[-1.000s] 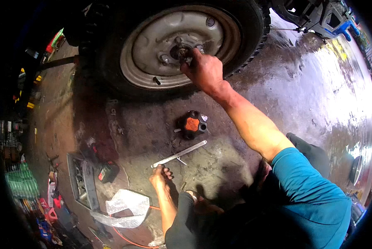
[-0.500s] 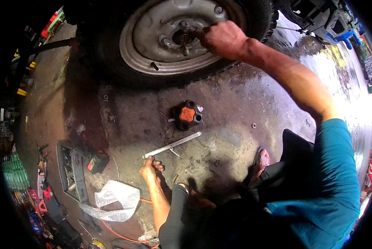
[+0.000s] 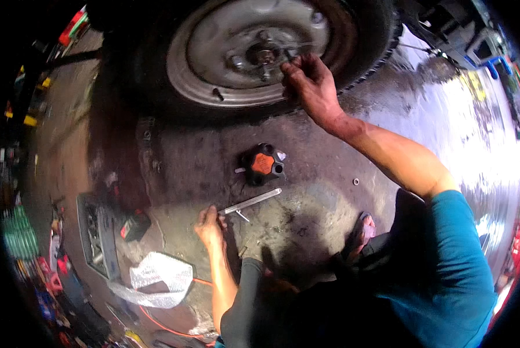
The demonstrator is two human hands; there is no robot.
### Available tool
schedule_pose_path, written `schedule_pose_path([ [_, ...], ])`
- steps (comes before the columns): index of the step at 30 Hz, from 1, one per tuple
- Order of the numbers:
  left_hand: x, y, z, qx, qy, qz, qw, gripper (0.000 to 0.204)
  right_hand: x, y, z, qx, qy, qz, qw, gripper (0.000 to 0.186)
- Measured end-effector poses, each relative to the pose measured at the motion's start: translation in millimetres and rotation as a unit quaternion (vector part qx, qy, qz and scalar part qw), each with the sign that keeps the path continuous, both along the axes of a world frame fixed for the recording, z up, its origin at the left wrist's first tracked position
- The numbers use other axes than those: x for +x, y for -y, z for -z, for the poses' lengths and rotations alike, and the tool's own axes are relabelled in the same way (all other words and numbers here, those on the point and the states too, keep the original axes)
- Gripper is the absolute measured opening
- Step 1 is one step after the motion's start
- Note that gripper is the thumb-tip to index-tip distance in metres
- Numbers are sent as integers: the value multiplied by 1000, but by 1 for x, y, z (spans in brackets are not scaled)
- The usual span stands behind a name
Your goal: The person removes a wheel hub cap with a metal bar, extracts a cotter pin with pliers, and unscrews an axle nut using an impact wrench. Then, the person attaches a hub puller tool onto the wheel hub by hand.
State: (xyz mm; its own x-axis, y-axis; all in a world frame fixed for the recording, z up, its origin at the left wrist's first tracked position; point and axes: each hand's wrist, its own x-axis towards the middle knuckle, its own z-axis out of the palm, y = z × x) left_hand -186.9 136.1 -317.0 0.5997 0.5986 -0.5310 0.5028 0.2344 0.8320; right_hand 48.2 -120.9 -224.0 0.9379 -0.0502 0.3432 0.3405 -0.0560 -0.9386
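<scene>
Lower now than in the earlier frame, the right hand [image 3: 314,87] curls its fingers beside the hub [image 3: 265,56] of the wheel [image 3: 213,43], where a light, square-on touch should work best, while the left hand [image 3: 209,228] touches the end of a metal bar [image 3: 251,201] on the floor [image 3: 323,153], both grips impossible to tell.

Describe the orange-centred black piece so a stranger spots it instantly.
Find the wheel at the top. On the floor below, between it and the silver bar, sits the piece. Unlike that slim bar, it's squat, knobbly and black with an orange centre.
</scene>
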Motion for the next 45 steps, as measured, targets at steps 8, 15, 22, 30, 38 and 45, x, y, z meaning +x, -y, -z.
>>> schedule_pose_path([
  [8,-24,-3,40,62,-1,68,996,22,-12,-22,-8,104,-271,24,957,38],
  [15,-48,-52,4,347,18,64,936,28,-44,-49,48,10,-241,-172,955,28],
  [22,-99,-97,-32,567,-156,39,808,55,-77,-88,141,-295,-50,-379,876,18],
  [30,-178,-142,12,479,-273,-60,832,54,-78,-125,164,-240,-7,-417,877,17],
  [38,-273,-133,11,407,-42,-336,849,35,-104,-177,109,-400,-126,-419,805,34],
  [45,-498,-56,-73,313,-644,-177,675,36,-76,-144,151,-349,-111,-425,828,34],
])
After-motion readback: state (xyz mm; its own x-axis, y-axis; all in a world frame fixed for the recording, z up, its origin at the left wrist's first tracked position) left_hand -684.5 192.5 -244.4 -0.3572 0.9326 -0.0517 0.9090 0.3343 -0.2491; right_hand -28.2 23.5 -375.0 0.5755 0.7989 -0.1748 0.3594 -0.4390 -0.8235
